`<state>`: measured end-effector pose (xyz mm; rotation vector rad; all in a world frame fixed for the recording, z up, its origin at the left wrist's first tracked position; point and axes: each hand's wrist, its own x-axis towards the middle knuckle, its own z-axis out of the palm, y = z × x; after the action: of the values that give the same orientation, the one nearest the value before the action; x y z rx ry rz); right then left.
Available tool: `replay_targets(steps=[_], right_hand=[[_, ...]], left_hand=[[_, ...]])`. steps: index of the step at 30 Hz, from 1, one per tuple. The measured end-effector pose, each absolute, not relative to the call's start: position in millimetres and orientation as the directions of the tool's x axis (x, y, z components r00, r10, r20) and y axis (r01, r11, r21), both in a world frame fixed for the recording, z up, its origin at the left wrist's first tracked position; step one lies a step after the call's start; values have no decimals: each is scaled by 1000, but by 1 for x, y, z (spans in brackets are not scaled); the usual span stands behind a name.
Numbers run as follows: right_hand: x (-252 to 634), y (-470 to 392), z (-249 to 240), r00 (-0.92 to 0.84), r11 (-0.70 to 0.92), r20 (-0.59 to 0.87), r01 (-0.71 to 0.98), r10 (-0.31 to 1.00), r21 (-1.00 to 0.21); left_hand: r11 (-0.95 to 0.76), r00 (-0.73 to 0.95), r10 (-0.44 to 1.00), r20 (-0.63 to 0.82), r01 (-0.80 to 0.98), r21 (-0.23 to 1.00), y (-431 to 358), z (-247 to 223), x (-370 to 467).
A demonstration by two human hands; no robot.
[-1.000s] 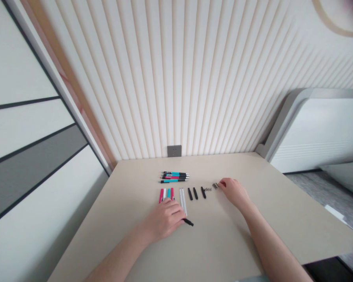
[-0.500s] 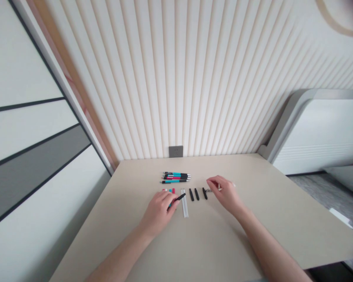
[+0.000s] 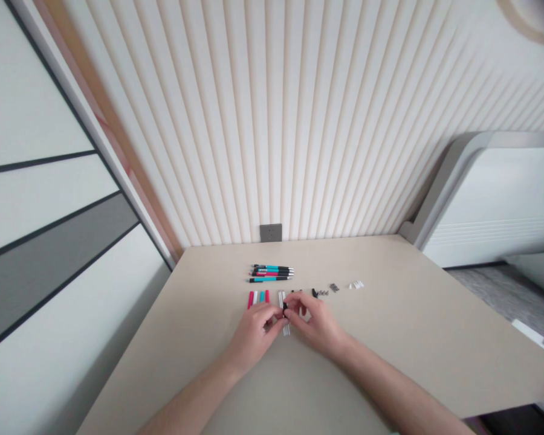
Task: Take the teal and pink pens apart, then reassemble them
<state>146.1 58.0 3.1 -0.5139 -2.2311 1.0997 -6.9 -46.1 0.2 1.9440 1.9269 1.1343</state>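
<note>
My left hand (image 3: 257, 331) is closed, pinching a short black pen barrel (image 3: 285, 309) that points up and away. Fingertips of my right hand (image 3: 316, 322) meet at that barrel's other side; any small part between them is too hidden to name. Beneath both hands lie thin white refills (image 3: 286, 330), partly covered. To the left stand coloured pen tubes (image 3: 262, 296), pink, white and blue, their near ends behind my left hand. More black barrels (image 3: 315, 293) show only in part beyond my right hand.
Several assembled pens (image 3: 271, 273), blue and pink with black ends, lie in a stack farther back. Small springs (image 3: 323, 293), dark little parts (image 3: 334, 287) and white bits (image 3: 358, 284) sit to the right on the pale table (image 3: 199, 302). A wall socket (image 3: 271, 232) is behind.
My right hand has come left from the small parts to meet my left hand at the black barrel. The barrel has turned more upright, and the springs and white bits are now uncovered.
</note>
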Motion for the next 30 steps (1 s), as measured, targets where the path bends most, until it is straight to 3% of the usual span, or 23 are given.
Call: replay_targets(steps=[4, 11, 24, 30], right_hand=[[149, 66, 7, -706, 600, 357, 120, 612, -791], [164, 94, 13, -578, 587, 304, 396, 757, -706], [154, 96, -1, -709, 680, 227, 457, 667, -573], [170, 95, 16, -718, 710, 183, 554, 672, -435]], left_hand=[[-215, -49, 910, 412, 795, 567, -48, 3, -8], [-230, 25, 895, 446, 883, 410, -52, 10, -17], [-227, 62, 906, 418, 906, 358, -51, 7, -20], [-218, 66, 915, 398, 911, 350, -53, 9, -20]])
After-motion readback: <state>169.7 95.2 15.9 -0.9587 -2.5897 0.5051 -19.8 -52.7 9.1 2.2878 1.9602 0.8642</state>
